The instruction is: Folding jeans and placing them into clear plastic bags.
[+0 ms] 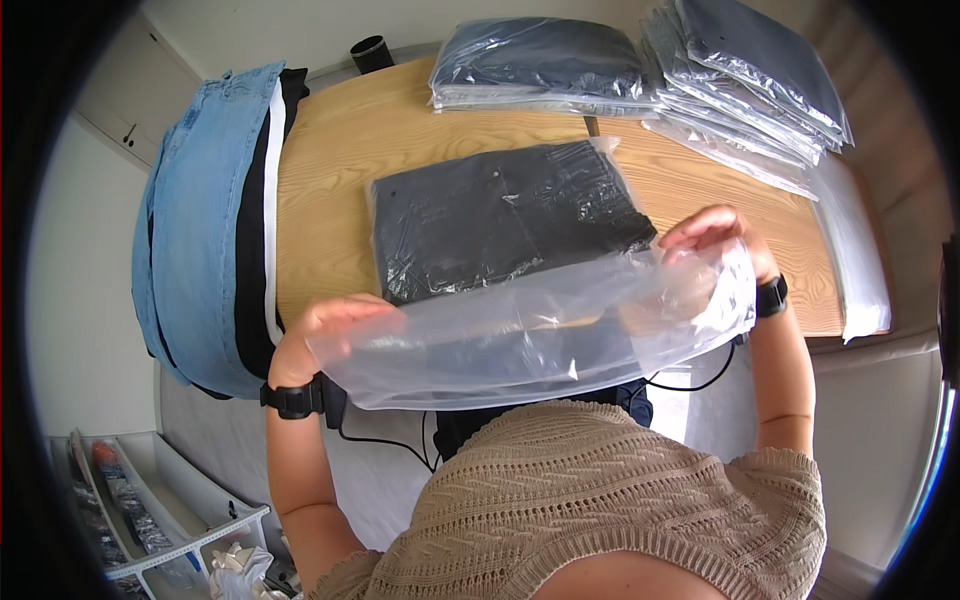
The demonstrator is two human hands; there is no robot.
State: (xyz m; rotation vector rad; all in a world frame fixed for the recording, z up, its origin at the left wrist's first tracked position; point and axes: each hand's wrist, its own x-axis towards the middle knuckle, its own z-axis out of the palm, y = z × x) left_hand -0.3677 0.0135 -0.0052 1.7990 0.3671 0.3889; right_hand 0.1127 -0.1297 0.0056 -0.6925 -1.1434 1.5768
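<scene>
No text, label, brand, number or sign can be read anywhere in view.

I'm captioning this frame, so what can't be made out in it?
All in the head view:
Left hand: fingertips veiled by the clear plastic film.
Right hand: grip unclear, partly covered by the same film.
Folded dark garment: exact type, hidden by its folds.
White storage bin: left end, cut off by the picture's dark edge.

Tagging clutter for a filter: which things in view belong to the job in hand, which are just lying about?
Job, apparently:
left hand, right hand
clear plastic
dark garment
probably bagged stacks, denim pile

Lying about, likely:
black cup
white divided bin
</scene>
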